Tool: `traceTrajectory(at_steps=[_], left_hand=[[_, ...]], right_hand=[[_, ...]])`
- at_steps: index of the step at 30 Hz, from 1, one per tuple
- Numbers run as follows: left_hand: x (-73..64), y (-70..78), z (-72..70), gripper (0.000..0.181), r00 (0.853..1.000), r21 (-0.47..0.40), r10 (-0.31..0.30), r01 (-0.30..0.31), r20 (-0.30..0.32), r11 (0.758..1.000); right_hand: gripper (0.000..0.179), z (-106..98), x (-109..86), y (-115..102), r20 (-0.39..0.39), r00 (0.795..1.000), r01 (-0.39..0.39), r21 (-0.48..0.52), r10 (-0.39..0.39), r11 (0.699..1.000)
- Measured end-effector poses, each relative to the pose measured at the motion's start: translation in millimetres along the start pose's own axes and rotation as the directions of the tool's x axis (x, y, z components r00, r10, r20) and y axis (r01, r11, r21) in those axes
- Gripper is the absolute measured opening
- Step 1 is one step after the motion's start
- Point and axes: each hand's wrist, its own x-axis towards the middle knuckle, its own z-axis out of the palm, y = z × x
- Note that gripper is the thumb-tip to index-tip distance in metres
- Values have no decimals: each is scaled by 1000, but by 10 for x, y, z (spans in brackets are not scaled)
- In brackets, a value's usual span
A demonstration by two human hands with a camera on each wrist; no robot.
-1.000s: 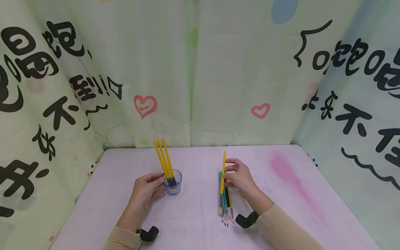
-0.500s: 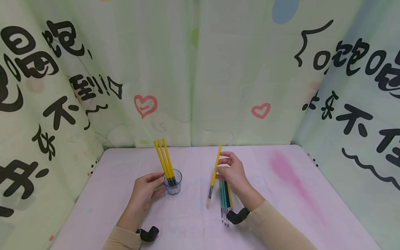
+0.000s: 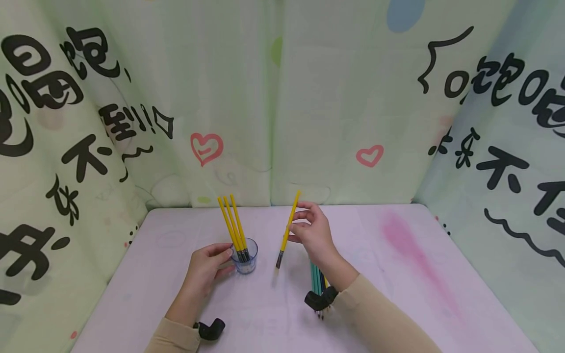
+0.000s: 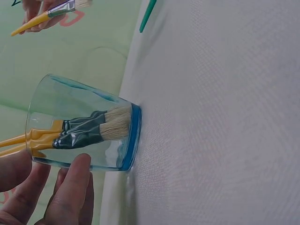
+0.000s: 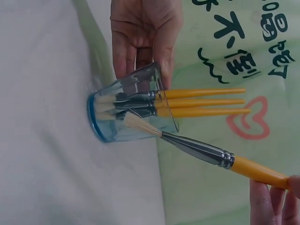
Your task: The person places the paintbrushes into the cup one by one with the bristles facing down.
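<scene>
My left hand (image 3: 206, 267) holds the side of a clear glass cup (image 3: 252, 262), thumb near the rim and fingers along the wall. The cup stands upright on the table. Inside lean three yellow paintbrushes (image 3: 233, 225), bristles down, as the right wrist view shows through the glass. Between thumb and fingertips my right hand (image 3: 317, 238) pinches another yellow paintbrush (image 5: 201, 149). Its pale, flat bristles point down and to the left, clear of the tabletop, a short way right of the cup. In the right wrist view its bristle tip overlaps the cup's outline.
Under my right forearm lies a bundle of brushes (image 3: 315, 278), green, dark and yellow, partly hidden by the black wrist camera (image 3: 320, 298). The pale pink table (image 3: 176, 235) bears a darker pink smear on the right. Printed curtains (image 3: 318, 98) enclose its back and sides.
My right hand has lifted the yellow paintbrush from the bundle and carried it left and away from me, its bristle end swinging toward the cup. My left hand and the cup have stayed put.
</scene>
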Motion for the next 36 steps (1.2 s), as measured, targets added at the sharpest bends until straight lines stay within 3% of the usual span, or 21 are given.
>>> traceTrajectory(at_steps=[18, 30, 36], left_hand=[[17, -9, 3, 33, 1000, 3, -3, 3, 7, 1000], [3, -6, 2, 34, 1000, 9, -2, 2, 2, 1000], [20, -25, -4, 34, 1000, 3, 4, -4, 6, 1000]], right_hand=[[56, 406, 12, -110, -24, 981, 195, 127, -193, 973], [51, 600, 70, 105, 54, 964, 263, -26, -262, 964], [51, 696, 115, 211, 114, 962, 259, -109, -247, 960]])
